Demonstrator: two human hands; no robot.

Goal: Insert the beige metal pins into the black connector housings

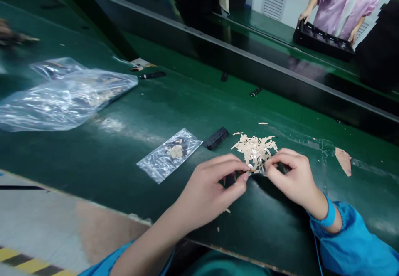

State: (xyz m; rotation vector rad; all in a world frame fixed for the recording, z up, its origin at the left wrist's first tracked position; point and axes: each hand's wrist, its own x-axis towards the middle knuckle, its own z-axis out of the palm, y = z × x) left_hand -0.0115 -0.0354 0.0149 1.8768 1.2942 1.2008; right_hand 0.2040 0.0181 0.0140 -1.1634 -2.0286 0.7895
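Observation:
Over the green table (118,155), my left hand (215,186) pinches one end of a small thin piece (253,171), thumb and index finger pressed together. My right hand (289,176), with a blue band at the wrist, has its fingertips closed at the other end of that piece; what exactly they grip is too small to tell. Just beyond both hands lies a loose pile of small beige strips (254,147). A black block-shaped part (215,138) sits left of the pile, beside a small clear bag (170,155) holding beige pieces.
A large clear plastic bag (68,95) lies on the left. Small black parts (152,75) (256,92) are farther back. A beige scrap (343,161) lies at right. Beyond the long rail (218,45), a person in pink (343,6) holds a black tray (324,41).

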